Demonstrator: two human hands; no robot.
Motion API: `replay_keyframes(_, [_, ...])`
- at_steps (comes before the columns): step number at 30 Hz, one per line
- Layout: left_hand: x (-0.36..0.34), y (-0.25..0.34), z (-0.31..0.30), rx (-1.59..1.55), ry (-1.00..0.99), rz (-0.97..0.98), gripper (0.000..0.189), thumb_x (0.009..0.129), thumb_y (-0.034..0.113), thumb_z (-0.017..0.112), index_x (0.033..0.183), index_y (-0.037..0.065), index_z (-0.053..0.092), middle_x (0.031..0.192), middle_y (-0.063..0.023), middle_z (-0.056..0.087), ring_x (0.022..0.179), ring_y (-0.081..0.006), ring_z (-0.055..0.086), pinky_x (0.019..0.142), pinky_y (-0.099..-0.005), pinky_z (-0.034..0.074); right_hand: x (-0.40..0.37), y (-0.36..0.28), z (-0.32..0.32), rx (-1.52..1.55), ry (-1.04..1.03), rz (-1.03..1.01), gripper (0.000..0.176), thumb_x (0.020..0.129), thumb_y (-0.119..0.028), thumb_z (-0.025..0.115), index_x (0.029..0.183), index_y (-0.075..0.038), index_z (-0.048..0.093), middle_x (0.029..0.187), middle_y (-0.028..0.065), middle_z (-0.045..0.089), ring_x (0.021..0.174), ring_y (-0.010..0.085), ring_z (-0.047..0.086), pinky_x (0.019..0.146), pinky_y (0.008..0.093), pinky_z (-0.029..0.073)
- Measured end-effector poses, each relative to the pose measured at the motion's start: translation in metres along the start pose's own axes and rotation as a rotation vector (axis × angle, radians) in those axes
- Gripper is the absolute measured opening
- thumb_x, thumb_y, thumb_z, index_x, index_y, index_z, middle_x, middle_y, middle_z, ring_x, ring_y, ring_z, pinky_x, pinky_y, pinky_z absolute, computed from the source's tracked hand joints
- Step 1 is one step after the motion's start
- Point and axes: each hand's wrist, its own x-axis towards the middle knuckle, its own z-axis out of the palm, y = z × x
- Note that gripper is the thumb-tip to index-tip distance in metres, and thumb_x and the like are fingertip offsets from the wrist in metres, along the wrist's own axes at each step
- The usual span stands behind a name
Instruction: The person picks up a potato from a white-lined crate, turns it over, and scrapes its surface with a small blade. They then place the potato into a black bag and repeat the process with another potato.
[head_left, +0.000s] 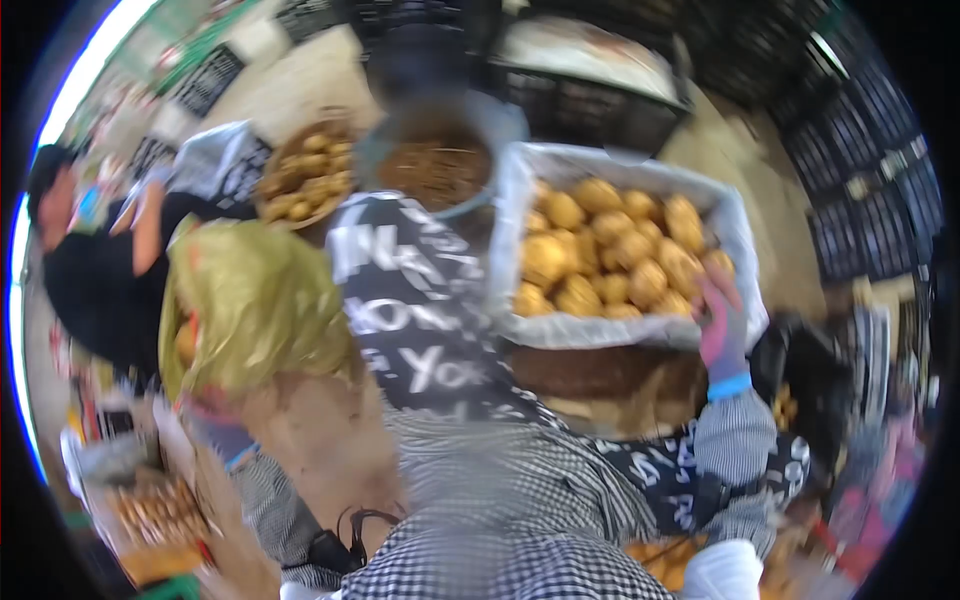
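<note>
A lined crate (745, 235) full of round yellow-brown produce (610, 240) stands in front, right of centre. My right hand (722, 310), in a grey and pink glove, is at the crate's right edge with its fingertips by the produce; whether it grips a piece is unclear. At the left, my left hand (215, 420), gloved too, is low beside a yellow-green bag (260, 300). Its fingers are blurred and partly hidden by the bag's lower edge. Orange-coloured produce shows through the bag's left side.
A blue tub (510, 120) with brown matter and a basket (335, 120) of similar produce stand beyond my knee. Another person (90, 270) in black sits at the left. Stacked black crates (850, 180) line the right; another box of produce (160, 515) is at lower left.
</note>
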Motion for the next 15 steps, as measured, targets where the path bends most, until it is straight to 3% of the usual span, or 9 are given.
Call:
replay_keyframes(1, [-0.016,0.017,0.022,-0.014,0.164,-0.069,0.044,0.095,0.036,0.062,0.125,0.005,0.054,0.131,-0.0091,0.055,0.114,-0.0219,0.057,0.092,-0.0326,0.051,0.0,-0.011,-0.008,0.057,0.018,0.016,0.037,0.097,-0.012,0.059,0.131,0.0,0.057,0.116,0.0097,0.066,0.071,0.0077,0.055,0.061,0.0217,0.046])
replay_keyframes(2, [-0.02,0.015,0.018,0.064,0.151,0.046,0.048,0.091,0.037,0.068,0.123,0.003,0.055,0.13,-0.0106,0.055,0.11,-0.0228,0.059,0.09,-0.0333,0.052,0.002,-0.014,-0.016,0.125,0.009,0.029,0.038,0.097,-0.011,0.057,0.133,0.001,0.056,0.116,0.0119,0.067,0.071,0.0079,0.056,0.06,0.0213,0.046])
replay_keyframes(5, [-0.045,0.016,0.042,0.124,0.101,0.079,0.049,0.086,0.033,0.074,0.118,-0.002,0.058,0.121,-0.0132,0.059,0.102,-0.0235,0.061,0.086,-0.0341,0.053,-0.01,-0.042,-0.03,0.212,0.065,0.124,0.039,0.098,-0.012,0.053,0.135,0.002,0.054,0.118,0.0157,0.066,0.073,0.008,0.057,0.06,0.0203,0.047])
replay_keyframes(10, [-0.054,0.011,0.055,0.216,0.112,0.149,0.048,0.087,0.025,0.072,0.119,-0.007,0.056,0.122,-0.0157,0.056,0.101,-0.025,0.061,0.088,-0.0364,0.054,-0.037,-0.043,-0.026,0.12,0.096,0.106,0.039,0.099,-0.015,0.052,0.134,0.002,0.055,0.119,0.0145,0.067,0.074,0.0082,0.06,0.062,0.0183,0.05])
replay_keyframes(12, [-0.1,0.045,0.109,0.277,0.065,0.537,0.044,0.093,0.023,0.064,0.122,-0.008,0.053,0.127,-0.0178,0.054,0.107,-0.0267,0.06,0.094,-0.038,0.052,-0.044,-0.042,-0.024,0.057,0.085,0.14,0.039,0.099,-0.015,0.052,0.134,0.002,0.056,0.118,0.014,0.067,0.074,0.0082,0.06,0.062,0.0185,0.051])
replay_keyframes(13, [-0.142,0.065,0.148,0.293,-0.016,0.914,0.043,0.097,0.023,0.057,0.124,-0.009,0.052,0.13,-0.0193,0.052,0.112,-0.0276,0.059,0.098,-0.0388,0.051,-0.047,-0.041,-0.023,0.053,0.098,0.143,0.038,0.1,-0.016,0.052,0.133,0.002,0.056,0.117,0.014,0.068,0.075,0.0084,0.061,0.062,0.0192,0.051])
replay_keyframes(15, [-0.207,0.097,0.206,0.44,-0.549,1.142,0.055,0.104,0.037,0.042,0.133,-0.008,0.048,0.138,-0.0227,0.05,0.132,-0.0309,0.046,0.11,-0.0441,0.04,-0.049,-0.041,-0.023,0.072,0.123,0.169,0.038,0.1,-0.016,0.052,0.133,0.002,0.056,0.116,0.0135,0.068,0.074,0.0083,0.061,0.062,0.0194,0.051])
